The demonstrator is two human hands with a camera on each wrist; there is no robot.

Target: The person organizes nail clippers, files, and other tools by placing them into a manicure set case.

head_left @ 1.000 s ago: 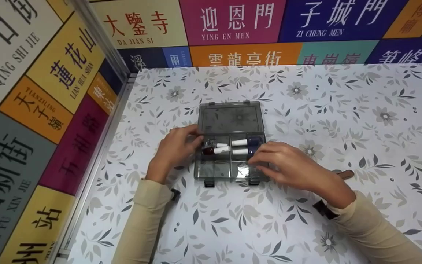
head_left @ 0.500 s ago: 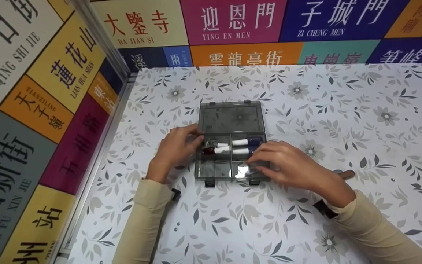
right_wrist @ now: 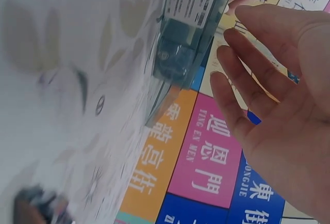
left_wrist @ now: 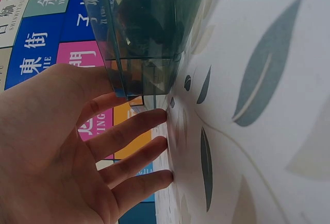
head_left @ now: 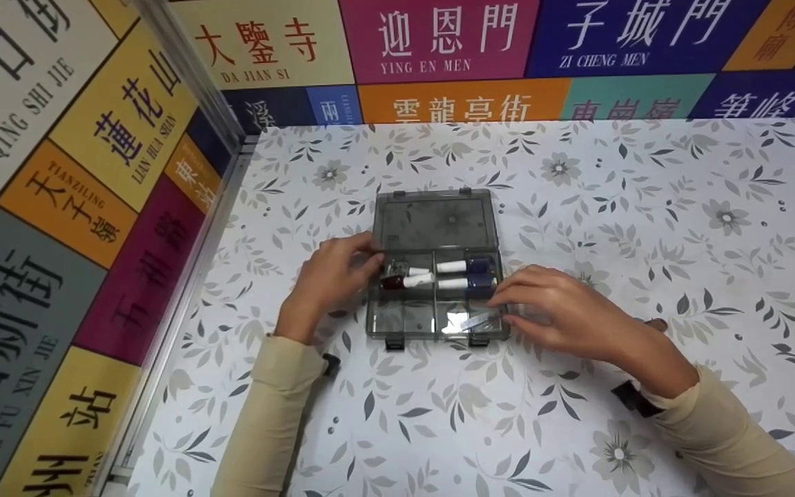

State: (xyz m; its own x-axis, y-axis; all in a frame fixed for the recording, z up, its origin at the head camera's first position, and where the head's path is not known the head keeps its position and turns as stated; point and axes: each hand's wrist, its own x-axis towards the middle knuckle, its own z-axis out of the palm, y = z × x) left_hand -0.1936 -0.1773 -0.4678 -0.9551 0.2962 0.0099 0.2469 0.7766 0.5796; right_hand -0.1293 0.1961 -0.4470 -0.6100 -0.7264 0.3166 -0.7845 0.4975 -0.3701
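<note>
A smoky see-through compartment box (head_left: 401, 339) lies on the table with its lid (head_left: 439, 219) folded back. Its upper left section holds a dark red nail polish bottle (head_left: 393, 282) and a clear, speckled one (head_left: 396, 268). Two dark blue nail polish bottles (head_left: 482, 265) with white caps fill the upper right section. Below them sits a pale, shiny strip (head_left: 480, 320), its kind unclear. My left hand (head_left: 334, 273) touches the box's left side, its other fingers straight on the table in the left wrist view. Beside the right edge, my right hand (head_left: 556, 310) is relaxed and holds nothing.
A brown-ended object (head_left: 656, 324) lies behind my right wrist, mostly hidden. The floral tablecloth (head_left: 397, 428) spreads all around. Printed wall panels (head_left: 442, 41) border the back and left. A white printed label (right_wrist: 189, 2) shows at the box in the right wrist view.
My right hand has drawn back to the right from over the box, uncovering the blue bottles and the pale strip in the lower right section. The left hand stays in place.
</note>
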